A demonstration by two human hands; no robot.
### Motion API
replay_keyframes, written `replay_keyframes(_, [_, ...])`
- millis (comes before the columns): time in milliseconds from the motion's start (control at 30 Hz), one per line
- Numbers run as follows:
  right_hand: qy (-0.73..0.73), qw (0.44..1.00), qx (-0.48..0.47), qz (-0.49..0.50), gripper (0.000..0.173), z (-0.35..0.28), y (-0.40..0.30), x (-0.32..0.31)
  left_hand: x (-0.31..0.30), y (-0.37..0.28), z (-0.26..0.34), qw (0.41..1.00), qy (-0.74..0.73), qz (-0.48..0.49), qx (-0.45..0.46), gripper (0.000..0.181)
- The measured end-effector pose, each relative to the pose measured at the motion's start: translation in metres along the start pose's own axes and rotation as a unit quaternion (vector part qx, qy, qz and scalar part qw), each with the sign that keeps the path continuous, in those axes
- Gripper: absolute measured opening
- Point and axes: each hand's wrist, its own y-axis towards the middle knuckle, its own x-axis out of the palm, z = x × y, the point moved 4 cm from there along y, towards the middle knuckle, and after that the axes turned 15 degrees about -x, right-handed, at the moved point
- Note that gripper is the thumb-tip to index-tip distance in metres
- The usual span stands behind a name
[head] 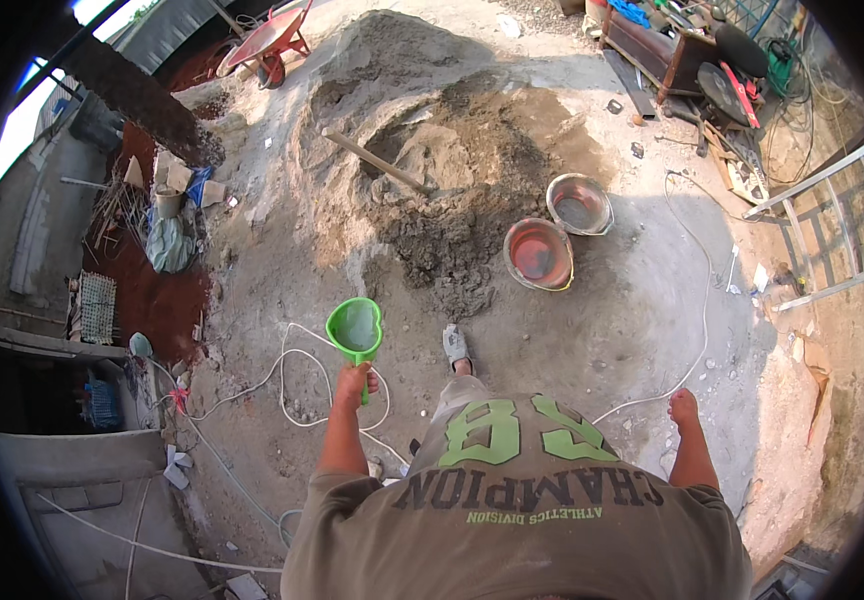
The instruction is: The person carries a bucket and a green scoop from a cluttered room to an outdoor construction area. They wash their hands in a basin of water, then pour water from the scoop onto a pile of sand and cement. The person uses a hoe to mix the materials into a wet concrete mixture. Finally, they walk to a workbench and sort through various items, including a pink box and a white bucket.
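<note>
My left hand point(357, 382) grips the handle of a green heart-shaped plastic dipper point(333, 337), which holds cloudy, greyish liquid. The dipper is over the ground, to the left of my shoe point(455, 343). My right hand point(682, 407) hangs out at my side with its fingers curled in, and nothing shows in it. Ahead of me lies a heap of wet mortar point(439, 247) with a wooden handle point(375, 163) slanting out of it; the tool's head is hidden. Beside the heap stand two buckets, a nearer one point(540, 255) reddish inside and a farther one point(579, 204) with grey residue.
A pale hose point(282, 367) loops over the ground at my left, and a cable point(706, 300) curves along the right. A red wheelbarrow point(270, 41) stands at the far left. An aluminium ladder point(814, 180) leans at right, near piled scrap point(672, 56). A sand pile point(394, 52) rises behind the mortar.
</note>
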Motion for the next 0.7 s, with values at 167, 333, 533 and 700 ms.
replay_keyframes(167, [0.217, 0.940, 0.222, 0.145, 0.008, 0.026, -0.120, 0.033, 0.062, 0.087, 0.174, 0.999, 0.031, -0.041, -0.017, 0.017])
replay_keyframes(333, [0.222, 0.911, 0.337, 0.081, 0.010, -0.018, -0.218, 0.104, 0.139, 0.142, 0.295, 0.988, 0.131, 0.047, 0.071, 0.020])
replay_keyframes(533, [0.235, 0.903, 0.339, 0.115, 0.010, -0.072, -0.274, 0.132, 0.210, 0.230, 0.392, 0.762, 0.585, 0.127, 0.245, 0.017])
replay_keyframes(700, [0.228, 0.898, 0.342, 0.158, 0.011, -0.092, -0.282, 0.132, 0.232, 0.314, 0.445, 0.927, 0.315, 0.148, 0.140, 0.032])
